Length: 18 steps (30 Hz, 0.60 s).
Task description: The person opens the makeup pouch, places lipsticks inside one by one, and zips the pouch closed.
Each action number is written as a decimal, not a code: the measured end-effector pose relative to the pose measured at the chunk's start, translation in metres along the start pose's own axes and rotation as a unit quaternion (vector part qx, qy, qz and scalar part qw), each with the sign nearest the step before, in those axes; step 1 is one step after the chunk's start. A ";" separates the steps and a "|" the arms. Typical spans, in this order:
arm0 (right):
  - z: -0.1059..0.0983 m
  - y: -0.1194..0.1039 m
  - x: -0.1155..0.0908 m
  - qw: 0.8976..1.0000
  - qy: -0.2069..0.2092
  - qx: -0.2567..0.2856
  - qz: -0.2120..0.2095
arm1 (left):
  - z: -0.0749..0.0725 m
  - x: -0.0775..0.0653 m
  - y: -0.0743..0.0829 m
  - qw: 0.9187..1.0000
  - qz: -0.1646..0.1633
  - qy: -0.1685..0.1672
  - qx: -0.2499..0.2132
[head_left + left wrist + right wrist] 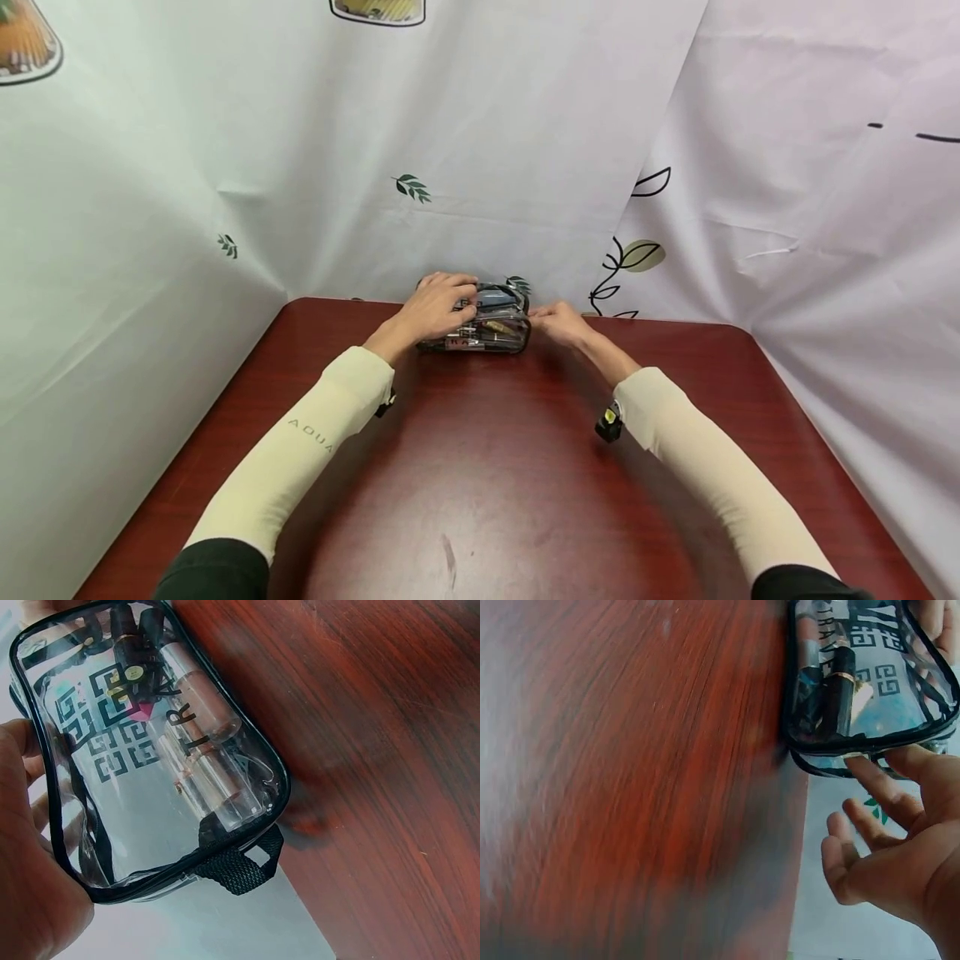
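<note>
A clear cosmetic bag point(491, 329) with black piping stands on its side at the table's far edge. Through its see-through wall show several tubes and small bottles point(202, 697), and dark print marks the front. My left hand point(437, 308) holds the bag from above at its left part, fingers over the top and thumb toward the front. At the bag's right end, my right hand point(900, 817) pinches the black-trimmed edge between thumb and index finger, its other fingers loosely bent below. A black webbing loop point(244, 870) sticks out from the opposite end.
The dark red wooden table point(487, 467) stretches from the bag toward me. White cloth point(480, 150) with printed leaves hangs right behind the far edge and along both sides. Small black cameras point(609, 422) are strapped at the wrists over pale sleeves.
</note>
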State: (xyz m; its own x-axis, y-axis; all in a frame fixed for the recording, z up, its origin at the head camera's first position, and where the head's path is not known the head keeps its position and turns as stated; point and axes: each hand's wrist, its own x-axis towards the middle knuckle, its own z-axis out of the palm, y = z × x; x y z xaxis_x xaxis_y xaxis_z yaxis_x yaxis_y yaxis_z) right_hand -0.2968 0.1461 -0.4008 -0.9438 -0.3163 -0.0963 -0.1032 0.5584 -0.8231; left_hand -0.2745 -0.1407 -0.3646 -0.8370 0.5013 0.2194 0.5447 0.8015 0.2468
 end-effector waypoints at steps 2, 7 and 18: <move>0.001 0.001 0.000 0.998 0.000 0.043 0.039 | 0.000 0.000 0.000 1.000 0.001 0.000 0.001; 0.004 0.002 -0.001 0.983 -0.012 0.140 0.115 | 0.001 0.001 -0.002 1.000 0.000 -0.003 0.005; 0.004 0.004 0.000 0.966 -0.061 0.205 0.146 | 0.001 0.002 -0.002 1.000 0.007 -0.006 0.007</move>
State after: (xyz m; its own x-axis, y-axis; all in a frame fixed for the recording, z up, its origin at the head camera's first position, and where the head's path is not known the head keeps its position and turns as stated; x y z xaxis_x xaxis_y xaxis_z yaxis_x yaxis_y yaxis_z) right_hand -0.2957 0.1458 -0.4064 -0.8670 -0.2939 -0.4023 0.3184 0.2943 -0.9011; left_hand -0.2775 -0.1414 -0.3656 -0.8304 0.5155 0.2114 0.5549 0.7995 0.2300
